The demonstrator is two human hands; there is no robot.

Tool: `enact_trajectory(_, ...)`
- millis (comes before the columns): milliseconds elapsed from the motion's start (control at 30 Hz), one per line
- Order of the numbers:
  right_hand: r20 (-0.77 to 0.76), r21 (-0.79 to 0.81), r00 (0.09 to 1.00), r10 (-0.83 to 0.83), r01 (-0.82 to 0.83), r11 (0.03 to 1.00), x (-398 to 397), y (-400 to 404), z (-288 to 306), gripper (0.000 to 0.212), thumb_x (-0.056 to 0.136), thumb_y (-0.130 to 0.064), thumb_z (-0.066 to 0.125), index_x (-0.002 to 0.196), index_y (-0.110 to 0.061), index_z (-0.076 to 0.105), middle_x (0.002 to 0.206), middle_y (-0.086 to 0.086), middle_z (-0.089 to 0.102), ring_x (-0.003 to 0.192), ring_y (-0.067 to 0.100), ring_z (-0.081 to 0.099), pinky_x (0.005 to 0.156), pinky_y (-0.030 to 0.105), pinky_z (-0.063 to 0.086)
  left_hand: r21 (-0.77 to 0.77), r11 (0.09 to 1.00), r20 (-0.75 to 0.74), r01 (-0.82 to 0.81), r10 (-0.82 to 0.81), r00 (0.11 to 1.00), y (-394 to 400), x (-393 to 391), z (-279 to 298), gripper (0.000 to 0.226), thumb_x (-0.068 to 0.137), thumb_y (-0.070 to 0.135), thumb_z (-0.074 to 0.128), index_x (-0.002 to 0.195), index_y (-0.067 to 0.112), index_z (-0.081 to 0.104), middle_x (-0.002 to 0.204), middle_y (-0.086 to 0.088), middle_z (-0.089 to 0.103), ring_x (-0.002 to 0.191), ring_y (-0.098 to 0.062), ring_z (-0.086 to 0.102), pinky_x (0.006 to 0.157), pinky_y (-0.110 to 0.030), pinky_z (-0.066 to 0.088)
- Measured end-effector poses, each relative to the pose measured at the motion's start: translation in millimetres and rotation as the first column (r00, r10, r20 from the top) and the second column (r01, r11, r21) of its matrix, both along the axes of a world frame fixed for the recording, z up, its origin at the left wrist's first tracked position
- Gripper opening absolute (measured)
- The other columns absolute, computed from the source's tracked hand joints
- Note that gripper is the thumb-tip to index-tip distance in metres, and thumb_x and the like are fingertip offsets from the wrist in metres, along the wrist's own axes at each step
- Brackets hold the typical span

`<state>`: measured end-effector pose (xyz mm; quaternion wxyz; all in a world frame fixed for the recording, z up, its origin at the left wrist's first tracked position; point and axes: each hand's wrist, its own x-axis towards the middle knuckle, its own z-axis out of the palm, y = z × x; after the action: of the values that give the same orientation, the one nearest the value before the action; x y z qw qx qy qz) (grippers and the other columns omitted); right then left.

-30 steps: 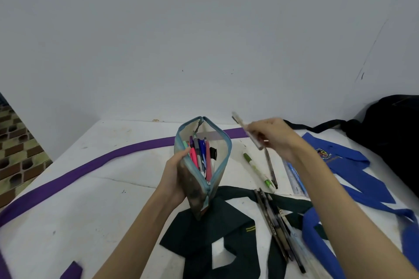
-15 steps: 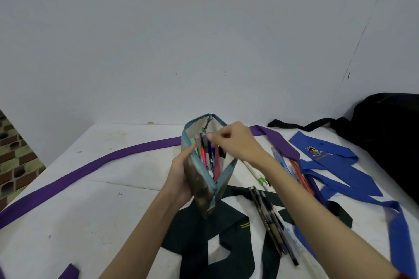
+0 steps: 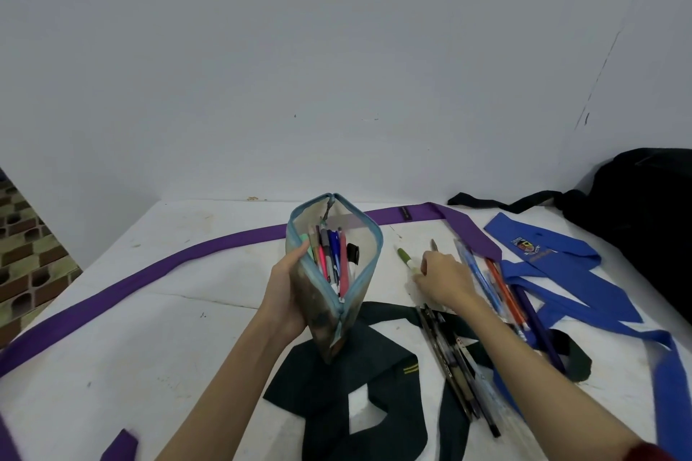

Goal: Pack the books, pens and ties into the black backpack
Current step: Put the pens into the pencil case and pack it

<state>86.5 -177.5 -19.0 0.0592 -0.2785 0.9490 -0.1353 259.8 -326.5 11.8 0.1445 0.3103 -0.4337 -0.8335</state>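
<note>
Our right hand (image 3: 443,279) is down on the table (image 3: 149,329) just right of the pouch (image 3: 333,284), fingers curled onto the green pen (image 3: 407,261); we cannot tell whether they already pinch it or only touch it. A darker pen (image 3: 434,245) lies just behind the fingers, farther from the pouch. Our left hand (image 3: 288,292) grips the pouch by its left wall, holding it upright with the mouth spread wide and several pens standing inside. For this step, we judge that the best approach is to take the green pen near its middle so it does not swing, lift it clear of the table, and drop it tip-down into the free right side of the pouch mouth, beside the black cap, instead of forcing it among the pens crowded at the left. We should keep the left hand's grip low and steady so the mouth does not fold shut. Right of the pouch and beyond the working hand lie the blue and orange pens (image 3: 494,284), and nearer us another bundle of dark pens (image 3: 455,367) rests on the green tie (image 3: 348,374). Farther right sits the blue tie (image 3: 554,254); behind the pouch runs the purple tie (image 3: 149,273). The backpack (image 3: 644,221) waits far right of the pouch, against the wall. No books are in view.
</note>
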Motion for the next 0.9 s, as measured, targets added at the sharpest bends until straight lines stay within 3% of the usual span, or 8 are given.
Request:
enact_trajectory(100, 0.154, -0.374, 0.984, -0.086, 0.139, 0.917, -1.7, -7.1, 19.8, 0.015, 0.092, -0.022, 0.058, 0.088, -0.008, 0.059, 0.085, 0.006, 0.062, 0.075, 0.019, 0.056, 0.062, 0.026, 0.043, -0.01, 1.0, 0.012, -0.012, 0.012, 1.0, 0.0, -0.6, 0.8, 0.053, 0.085, 0.049, 0.053, 0.126, 0.016, 0.052, 0.122, -0.016, 0.058, 0.113, -0.032, 0.055, 0.092, -0.043, 0.048)
enact_trajectory(167, 0.389, -0.686, 0.92, -0.043, 0.321, 0.652, 4.9, -10.9, 49.3, 0.015, 0.09, -0.017, 0.062, 0.081, -0.006, 0.062, 0.077, 0.005, 0.06, 0.066, 0.015, 0.053, 0.057, 0.023, 0.041, -0.016, 1.0, 0.005, -0.008, 0.008, 1.0, 1.8, -1.6, 3.1, 0.05, 0.086, 0.048, 0.052, 0.125, 0.015, 0.052, 0.114, -0.014, 0.061, 0.106, -0.029, 0.057, 0.084, -0.039, 0.05)
enact_trajectory(233, 0.514, -0.783, 0.851, 0.109, 0.413, 0.465, 17.5, -10.3, 81.6, 0.016, 0.089, -0.015, 0.064, 0.077, -0.004, 0.063, 0.067, 0.004, 0.056, 0.057, 0.013, 0.048, 0.053, 0.021, 0.039, -0.012, 1.0, -0.003, -0.004, 0.004, 1.0, 4.9, -2.9, 4.9, 0.045, 0.088, 0.046, 0.05, 0.121, 0.015, 0.053, 0.106, -0.012, 0.062, 0.099, -0.027, 0.059, 0.076, -0.036, 0.05)
enact_trajectory(367, 0.453, -0.725, 0.854, 0.258, 0.184, 0.664, 49.0, -12.9, 117.8, 0.019, 0.082, -0.016, 0.071, 0.078, 0.002, 0.068, 0.056, 0.001, 0.05, 0.047, 0.007, 0.044, 0.045, 0.016, 0.037, -0.024, 1.0, -0.006, 0.005, -0.005, 1.0, 12.6, -7.7, 8.2, 0.039, 0.089, 0.044, 0.051, 0.116, 0.015, 0.054, 0.098, -0.011, 0.062, 0.092, -0.025, 0.059, 0.07, -0.035, 0.048)
enact_trajectory(533, 0.239, -0.542, 0.953, 0.185, -0.027, 0.84, 69.4, -31.2, 109.5, 0.023, 0.079, -0.021, 0.073, 0.072, 0.001, 0.068, 0.063, 0.005, 0.06, 0.054, 0.01, 0.05, 0.05, 0.019, 0.041, -0.024, 0.999, -0.02, 0.029, -0.029, 0.999, 19.5, -13.8, 14.8, 0.033, 0.088, 0.043, 0.052, 0.107, 0.016, 0.056, 0.096, -0.013, 0.062, 0.09, -0.026, 0.059, 0.069, -0.035, 0.048)
enact_trajectory(633, 0.119, -0.562, 0.978, 0.169, -0.074, 0.824, 71.6, -29.9, 107.2, 0.033, 0.088, -0.033, 0.064, 0.083, -0.001, 0.072, 0.069, 0.008, 0.066, 0.057, 0.01, 0.052, 0.05, 0.018, 0.036, -0.003, 0.999, -0.047, 0.037, -0.037, 0.998, 21.6, -17.0, 17.7, 0.038, 0.088, 0.043, 0.053, 0.112, 0.014, 0.057, 0.095, -0.013, 0.062, 0.088, -0.026, 0.06, 0.07, -0.035, 0.049)
enact_trajectory(800, 0.049, -0.735, 0.998, -0.034, 0.059, 0.676, 37.4, -3.2, 107.8, 0.028, 0.091, -0.02, 0.056, 0.076, 0.001, 0.068, 0.074, 0.014, 0.068, 0.065, 0.016, 0.053, 0.059, 0.024, 0.04, 0.023, 0.999, -0.005, 0.039, -0.039, 0.999, 19.1, -20.6, 17.6, 0.047, 0.084, 0.047, 0.056, 0.119, 0.016, 0.055, 0.104, -0.014, 0.061, 0.096, -0.028, 0.058, 0.073, -0.037, 0.049)
enact_trajectory(900, 0.118, -0.622, 0.979, -0.164, 0.201, 0.757, 4.2, 13.6, 79.4, 0.025, 0.086, -0.014, 0.055, 0.079, 0.008, 0.065, 0.073, 0.02, 0.064, 0.068, 0.021, 0.052, 0.059, 0.027, 0.04, 0.037, 0.999, 0.028, 0.024, -0.025, 0.999, 14.9, -22.0, 13.7, 0.057, 0.081, 0.05, 0.059, 0.126, 0.017, 0.05, 0.118, -0.015, 0.058, 0.106, -0.032, 0.055, 0.079, -0.04, 0.048)
